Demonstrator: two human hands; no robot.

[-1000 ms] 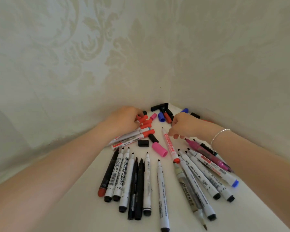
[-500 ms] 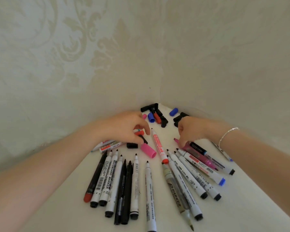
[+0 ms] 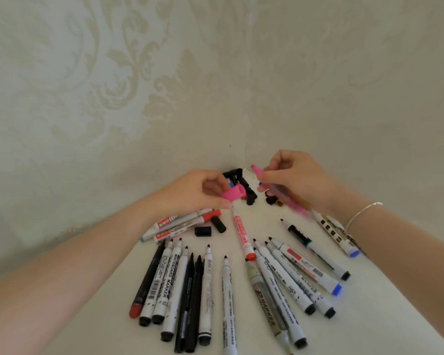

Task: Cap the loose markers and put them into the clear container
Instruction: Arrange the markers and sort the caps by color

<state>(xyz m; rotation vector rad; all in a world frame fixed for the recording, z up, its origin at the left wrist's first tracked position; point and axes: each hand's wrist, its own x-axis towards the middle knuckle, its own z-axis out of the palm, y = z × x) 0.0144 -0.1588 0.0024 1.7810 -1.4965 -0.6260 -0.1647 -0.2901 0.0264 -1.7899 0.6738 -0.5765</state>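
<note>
Setting: patterned cream wallpaper (image 3: 144, 80) meets at a corner behind a white desk (image 3: 385, 316); no clear container is in view.
Left hand (image 3: 195, 193): raised just above the desk, its grip pinched shut on a pink cap (image 3: 232, 194), thumb and fingertips on the closed half, open mouth turned right toward the marker tip.
Capped markers (image 3: 185, 224): three lie under the left wrist, red and teal caps on.
Uncapped black row (image 3: 180, 285): white and black barrels lie side by side, nibs pointing to the corner.
Loose black caps (image 3: 210, 228): two rest on the desk beside the capped markers; more are heaped in the corner (image 3: 237, 175).
Red marker (image 3: 242, 234): uncapped, alone at centre, nib toward the pink cap.
Pink marker (image 3: 280, 193): held in the air, nib up and left, near the cap but apart from it.
Right hand (image 3: 292, 180): grip closed on the pink marker's barrel just behind the nib; a thin silver bracelet (image 3: 364, 213) sits on the wrist.
Right fan of markers (image 3: 292, 278): uncapped, blue and black ends toward the viewer.
Handling, judged: marker and cap are light, rigid, smooth plastic; hold the barrel close to the nib for aim, the cap by its closed end, and press in line until it seats.
Caution, judged: the wet nib can stain fingers.
</note>
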